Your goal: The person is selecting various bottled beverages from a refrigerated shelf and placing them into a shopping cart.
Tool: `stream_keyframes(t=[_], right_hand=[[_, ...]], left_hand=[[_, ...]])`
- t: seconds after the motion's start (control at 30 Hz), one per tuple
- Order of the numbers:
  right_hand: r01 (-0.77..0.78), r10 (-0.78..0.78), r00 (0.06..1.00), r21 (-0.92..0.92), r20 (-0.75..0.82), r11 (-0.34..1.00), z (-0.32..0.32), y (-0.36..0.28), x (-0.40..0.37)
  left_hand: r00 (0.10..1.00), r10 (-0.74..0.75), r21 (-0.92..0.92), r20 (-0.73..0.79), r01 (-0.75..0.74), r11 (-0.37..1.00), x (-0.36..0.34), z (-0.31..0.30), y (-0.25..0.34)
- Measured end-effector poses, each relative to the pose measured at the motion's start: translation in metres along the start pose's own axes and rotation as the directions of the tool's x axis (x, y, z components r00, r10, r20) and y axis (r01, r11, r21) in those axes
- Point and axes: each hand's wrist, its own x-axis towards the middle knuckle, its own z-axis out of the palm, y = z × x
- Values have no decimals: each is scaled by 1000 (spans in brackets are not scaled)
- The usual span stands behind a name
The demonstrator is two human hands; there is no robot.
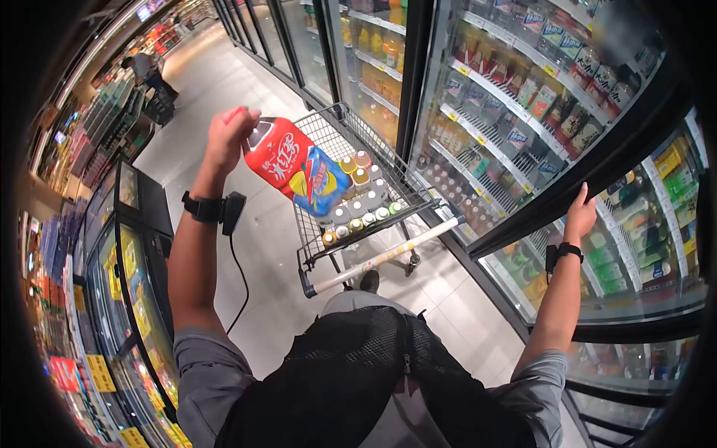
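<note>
My left hand (228, 138) is closed round the top of a large bottle (287, 160) with a red, blue and yellow label. The bottle hangs tilted over the left side of a wire shopping cart (317, 123). Inside the cart stand several capped bottles (358, 205), with white, yellow and brown tops. On the right, my right hand (580, 216) touches the dark frame of a glass fridge door (534, 216); its fingers point up along the frame, and how tightly they hold it is hard to tell.
Tall fridges with shelves of drinks (515, 97) line the right side. A low glass-sided cabinet (123, 269) stands at the left, beside packed shelves. Farther up the tiled aisle (224, 82), another person (142, 69) bends near a dark basket (158, 107).
</note>
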Motion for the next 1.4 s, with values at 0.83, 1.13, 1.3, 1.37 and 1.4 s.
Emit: stream_keyframes(t=[0.83, 1.13, 1.3, 1.37, 1.4], right_hand=[[273, -165, 956, 528, -243, 804, -232, 139, -247], [24, 163, 783, 290, -601, 957, -366, 226, -351], [-28, 212, 674, 262, -708, 965, -384, 199, -337], [-6, 232, 659, 303, -715, 953, -396, 223, -333], [8, 221, 630, 291, -745, 957, -395, 227, -340]], left_hand=[[565, 30, 13, 824, -72, 997, 13, 336, 24], [229, 240, 28, 943, -776, 630, -42, 576, 16], [228, 69, 119, 971, -715, 689, -64, 646, -23], [235, 37, 148, 971, -719, 679, -81, 694, -44], [229, 1, 166, 973, -708, 686, -83, 695, -51]])
